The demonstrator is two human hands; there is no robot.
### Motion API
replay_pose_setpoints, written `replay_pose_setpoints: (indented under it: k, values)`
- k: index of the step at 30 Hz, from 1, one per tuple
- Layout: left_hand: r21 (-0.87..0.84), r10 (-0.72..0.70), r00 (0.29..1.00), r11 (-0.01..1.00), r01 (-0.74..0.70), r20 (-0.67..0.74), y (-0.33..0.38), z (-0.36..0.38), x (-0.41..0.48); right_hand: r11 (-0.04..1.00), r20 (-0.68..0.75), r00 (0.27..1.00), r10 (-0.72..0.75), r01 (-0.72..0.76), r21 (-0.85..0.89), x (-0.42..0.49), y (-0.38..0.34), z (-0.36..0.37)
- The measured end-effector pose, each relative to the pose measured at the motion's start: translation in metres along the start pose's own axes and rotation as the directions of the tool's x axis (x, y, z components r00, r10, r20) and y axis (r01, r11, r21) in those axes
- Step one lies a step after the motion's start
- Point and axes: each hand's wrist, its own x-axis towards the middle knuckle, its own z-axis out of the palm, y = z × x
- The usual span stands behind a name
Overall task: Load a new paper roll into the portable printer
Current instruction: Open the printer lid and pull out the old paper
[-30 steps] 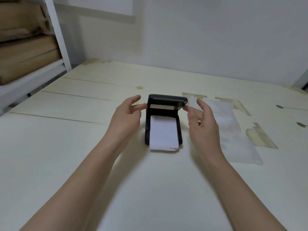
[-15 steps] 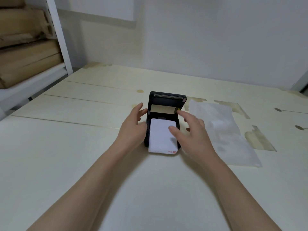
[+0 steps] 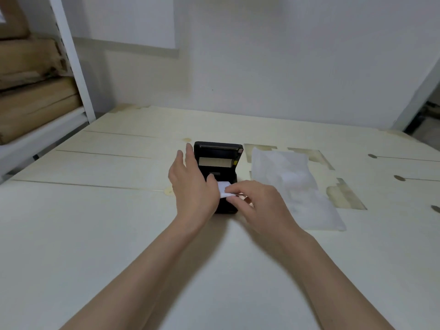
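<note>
We judge paper-feeding underway: right hand (image 3: pixel 259 203) fingertips pinch the paper strip (image 3: pixel 225 188) beside the open, steadying left hand (image 3: pixel 190 186) on the lid-up portable printer (image 3: pixel 217 160); next, closing the lid.

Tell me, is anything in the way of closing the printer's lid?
Yes. The white paper lies over the open printer, pinched by the right hand. The left hand rests along the printer's left side. Nothing else visible blocks the lid.

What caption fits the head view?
Right hand pinches paper over the open printer; left hand steadies it.
</note>
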Motion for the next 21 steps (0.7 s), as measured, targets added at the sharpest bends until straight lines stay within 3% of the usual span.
replay_pose_setpoints:
  k: [3, 8, 10, 15, 21]
  values:
    - [0.035, 0.059, 0.995, 0.998, -0.057, -0.080, 0.023, 0.011, -0.011, 0.991, -0.102, 0.993, 0.054, -0.041, 0.125, -0.008, 0.007, -0.016]
    - [0.271, 0.170, 0.985, 0.950, -0.155, -0.032, 0.037, 0.024, 0.001, 0.972, -0.223, 0.960, 0.172, -0.129, 0.196, -0.021, 0.026, -0.045]
    - [0.242, 0.224, 0.974, 0.947, -0.209, -0.034, 0.038, 0.024, 0.013, 0.965, -0.257, 0.944, 0.206, -0.152, 0.214, -0.026, 0.031, -0.052]
    - [0.048, 0.125, 0.982, 0.992, -0.119, -0.145, 0.048, 0.023, 0.033, 0.951, -0.260, 0.934, 0.246, -0.180, 0.251, -0.025, 0.034, -0.054]
    - [0.267, 0.263, 0.959, 0.937, -0.227, -0.107, 0.031, 0.035, 0.034, 0.961, -0.266, 0.941, 0.208, -0.146, 0.236, -0.014, 0.029, -0.046]
